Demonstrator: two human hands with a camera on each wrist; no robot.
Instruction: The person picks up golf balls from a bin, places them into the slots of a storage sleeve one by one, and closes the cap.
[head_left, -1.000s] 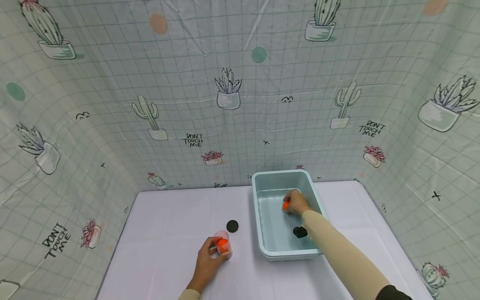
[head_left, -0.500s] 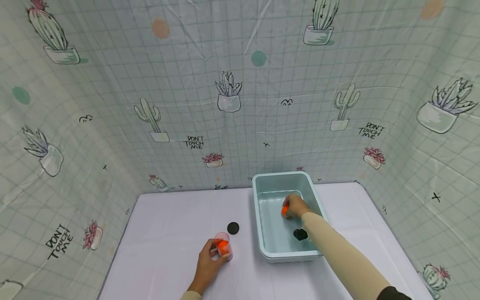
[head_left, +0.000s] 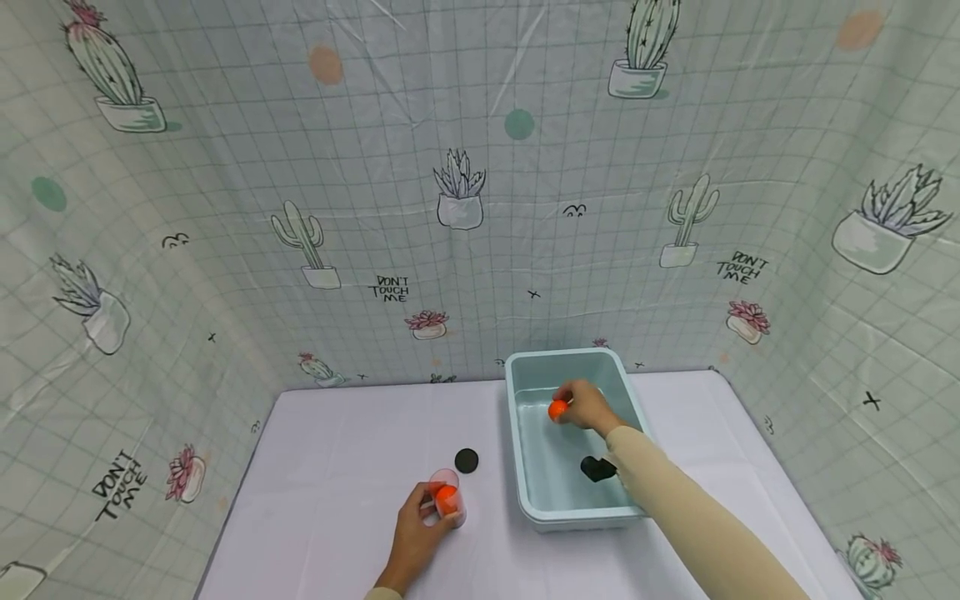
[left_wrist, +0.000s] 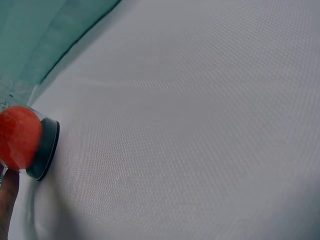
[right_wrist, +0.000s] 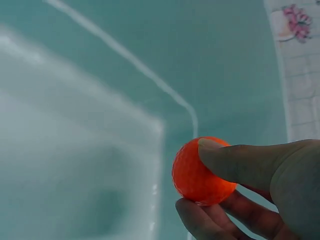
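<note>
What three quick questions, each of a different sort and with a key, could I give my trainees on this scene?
1. Multiple choice: what does the right hand hold? A) a spoon; B) an orange ball; C) a brush.
2. True or false: the round black disc lies inside the light blue bin.
3. Fill in: the clear container is held by the ____ hand.

Key:
1. B.
2. False; it lies on the white cloth, outside the bin.
3. Left; the left hand holds it.
</note>
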